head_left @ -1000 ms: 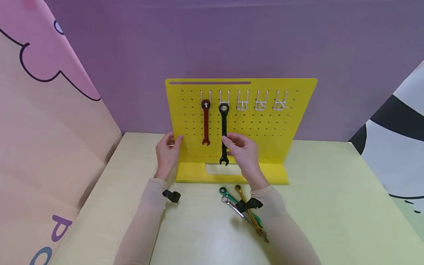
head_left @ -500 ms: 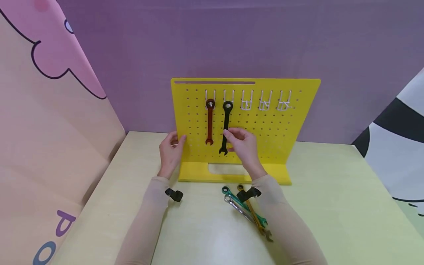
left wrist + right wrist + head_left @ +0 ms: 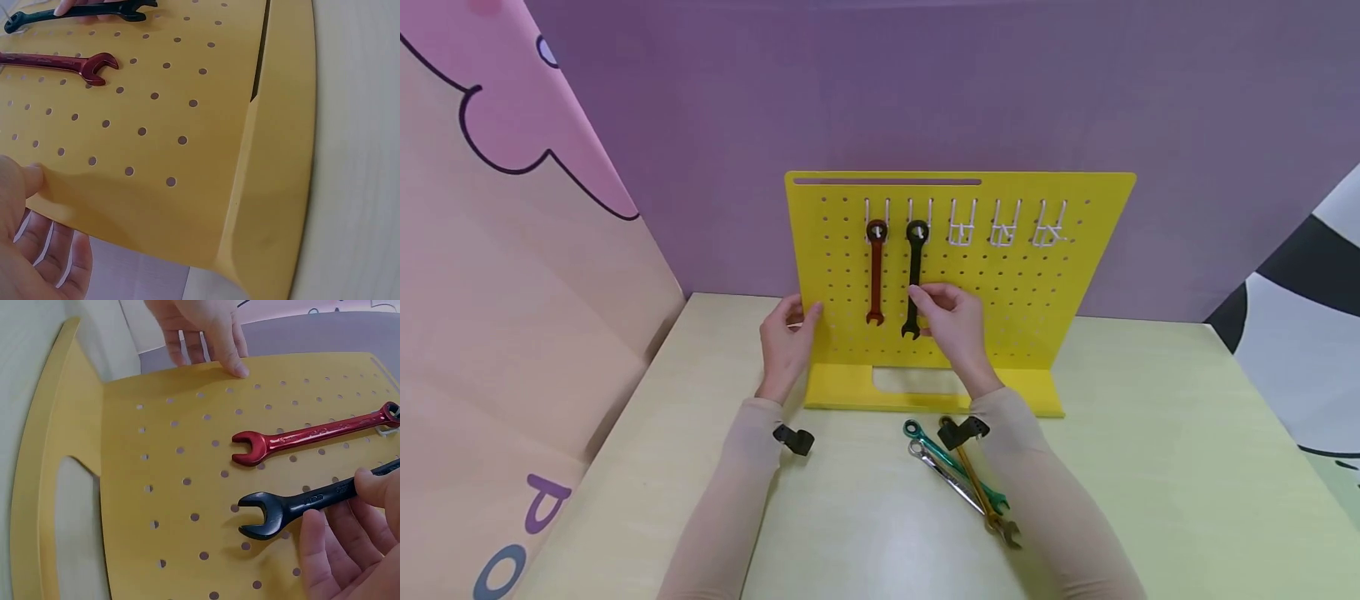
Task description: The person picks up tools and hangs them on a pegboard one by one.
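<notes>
A yellow pegboard (image 3: 1011,321) stands upright on the table. My left hand (image 3: 786,348) grips its left edge, thumb on the front face and fingers behind, as the left wrist view shows. My right hand (image 3: 957,332) pinches the shank of a black combination wrench (image 3: 915,260) between thumb and fingers. The ring end of this wrench is at the second white hook from the left, and its open end (image 3: 265,515) points down. To its left a red wrench (image 3: 876,279) hangs by its ring from the first hook.
Three more white hooks, the nearest hook (image 3: 962,233) among them, line the board to the right. On the table (image 3: 835,500) below lie a green wrench (image 3: 951,460), a silver wrench (image 3: 942,473) and a gold wrench (image 3: 976,487), crossed over each other, partly under my right forearm.
My right hand has raised the black wrench, bringing its ring end up to the second hook, and the wrench now hangs nearly straight. My left hand keeps its grip on the board's edge.
</notes>
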{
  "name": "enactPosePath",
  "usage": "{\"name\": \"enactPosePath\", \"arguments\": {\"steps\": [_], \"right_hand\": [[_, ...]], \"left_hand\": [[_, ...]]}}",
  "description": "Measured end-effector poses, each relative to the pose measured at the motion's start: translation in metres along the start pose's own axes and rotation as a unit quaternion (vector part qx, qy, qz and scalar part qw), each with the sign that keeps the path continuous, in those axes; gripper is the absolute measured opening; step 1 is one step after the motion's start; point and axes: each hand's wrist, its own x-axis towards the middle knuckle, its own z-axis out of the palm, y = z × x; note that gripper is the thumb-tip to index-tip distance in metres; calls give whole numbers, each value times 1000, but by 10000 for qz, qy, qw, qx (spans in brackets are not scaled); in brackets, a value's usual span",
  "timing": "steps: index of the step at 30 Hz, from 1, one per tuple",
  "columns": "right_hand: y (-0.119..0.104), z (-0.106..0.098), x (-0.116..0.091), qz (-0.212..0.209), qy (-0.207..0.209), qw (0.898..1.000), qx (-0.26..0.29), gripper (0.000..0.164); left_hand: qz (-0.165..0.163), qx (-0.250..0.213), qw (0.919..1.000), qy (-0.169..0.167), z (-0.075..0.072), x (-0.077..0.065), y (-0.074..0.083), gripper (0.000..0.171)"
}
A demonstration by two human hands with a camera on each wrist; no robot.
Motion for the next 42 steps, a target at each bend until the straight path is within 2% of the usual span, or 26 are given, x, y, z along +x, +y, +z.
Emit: {"name": "enactPosePath", "arguments": {"steps": [5, 10, 20, 30, 42], "right_hand": [[8, 1, -2, -360, -83, 9989, -305, 31], [18, 3, -4, -407, -110, 9984, -368, 30], [30, 3, -10, -89, -240, 9958, -876, 50], [44, 3, -16, -73, -264, 9967, -766, 36], [55, 1, -20, 105, -209, 9941, -1058, 50]], "left_hand": [[-46, 0, 10000, 56, -1, -1, -1, 27], [-79, 44, 10000, 41, -2, -2, -1, 26], [-95, 52, 9999, 29, -1, -1, 1, 27], [-79, 44, 10000, 32, 0, -2, 2, 27], [-80, 99, 9999, 1, 0, -1, 0, 27]]}}
